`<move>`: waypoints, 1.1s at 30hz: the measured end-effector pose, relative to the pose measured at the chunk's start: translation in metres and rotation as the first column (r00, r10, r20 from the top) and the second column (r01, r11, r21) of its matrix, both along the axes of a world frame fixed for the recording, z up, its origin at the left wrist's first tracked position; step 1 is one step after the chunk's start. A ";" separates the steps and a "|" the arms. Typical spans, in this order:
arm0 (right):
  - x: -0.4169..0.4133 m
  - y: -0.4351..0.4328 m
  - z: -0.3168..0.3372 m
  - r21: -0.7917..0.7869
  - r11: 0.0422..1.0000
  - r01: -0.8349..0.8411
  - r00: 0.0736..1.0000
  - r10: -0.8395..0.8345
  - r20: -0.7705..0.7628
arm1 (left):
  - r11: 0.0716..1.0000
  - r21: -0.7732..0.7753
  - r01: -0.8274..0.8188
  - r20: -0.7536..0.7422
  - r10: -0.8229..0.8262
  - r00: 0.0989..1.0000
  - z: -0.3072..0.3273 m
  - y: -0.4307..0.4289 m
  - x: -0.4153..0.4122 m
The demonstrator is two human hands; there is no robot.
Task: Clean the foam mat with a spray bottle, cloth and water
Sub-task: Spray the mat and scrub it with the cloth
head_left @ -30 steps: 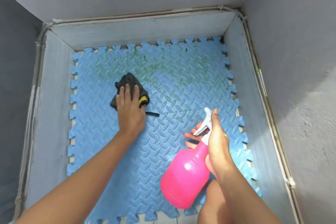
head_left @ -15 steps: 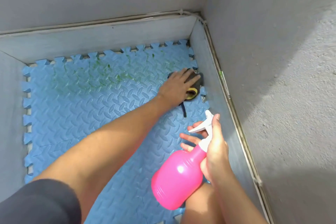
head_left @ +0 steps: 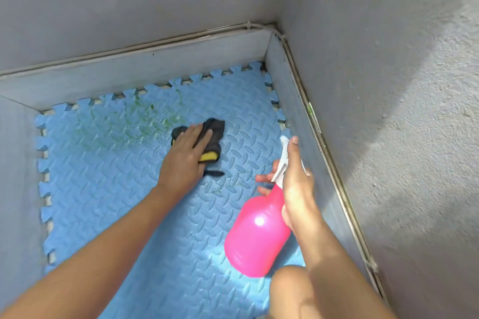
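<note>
A blue interlocking foam mat covers the floor, with green smears across its far part. My left hand lies flat on a dark cloth with a yellow patch, pressing it onto the mat near the middle right. My right hand grips the neck and white trigger of a pink spray bottle, held tilted above the mat's right side, nozzle pointing away from me.
Grey skirting borders the mat at the back, with more on the left and right. Rough grey walls rise above, meeting in a corner at the back right. My bare knee sits under the bottle.
My left hand has slid the cloth leftward from the mat's right edge toward the middle. The bottle stays in my right hand. The view has shifted a little.
</note>
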State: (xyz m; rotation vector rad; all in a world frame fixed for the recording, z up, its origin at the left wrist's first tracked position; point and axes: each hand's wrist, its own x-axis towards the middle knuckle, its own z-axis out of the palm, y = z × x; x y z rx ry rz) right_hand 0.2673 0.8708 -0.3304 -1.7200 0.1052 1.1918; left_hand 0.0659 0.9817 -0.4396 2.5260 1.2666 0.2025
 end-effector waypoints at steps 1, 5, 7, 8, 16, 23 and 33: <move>0.004 0.008 0.000 -0.008 1.000 -0.026 1.000 0.026 -0.009 | 1.000 0.001 -0.022 0.004 0.022 1.000 0.000 -0.016 -0.012; 0.010 0.023 -0.003 -0.025 0.988 -0.156 0.987 0.155 -0.030 | 0.994 -0.019 -0.108 0.011 0.108 0.994 -0.003 -0.051 -0.041; 0.011 0.024 -0.002 -0.004 0.989 -0.146 0.989 0.146 -0.018 | 0.992 -0.015 -0.124 0.023 0.124 0.992 -0.005 -0.054 -0.047; 0.011 0.025 -0.001 -0.010 0.991 -0.132 0.991 0.132 -0.011 | 0.991 -0.011 -0.135 0.034 0.136 0.990 -0.005 -0.055 -0.049; 0.005 -0.005 -0.002 0.034 0.987 -0.154 0.987 0.156 -0.051 | 0.961 -0.036 -0.274 0.037 0.275 0.961 -0.002 -0.062 -0.030; 0.013 -0.026 -0.006 0.130 0.991 -0.018 0.992 0.033 -0.120 | 0.960 -0.073 -0.271 0.089 0.277 0.957 -0.001 -0.016 0.079; 0.027 -0.029 -0.015 0.155 0.988 -0.025 0.981 0.054 -0.187 | 0.999 -0.030 0.016 -0.008 -0.016 1.000 -0.006 0.081 0.187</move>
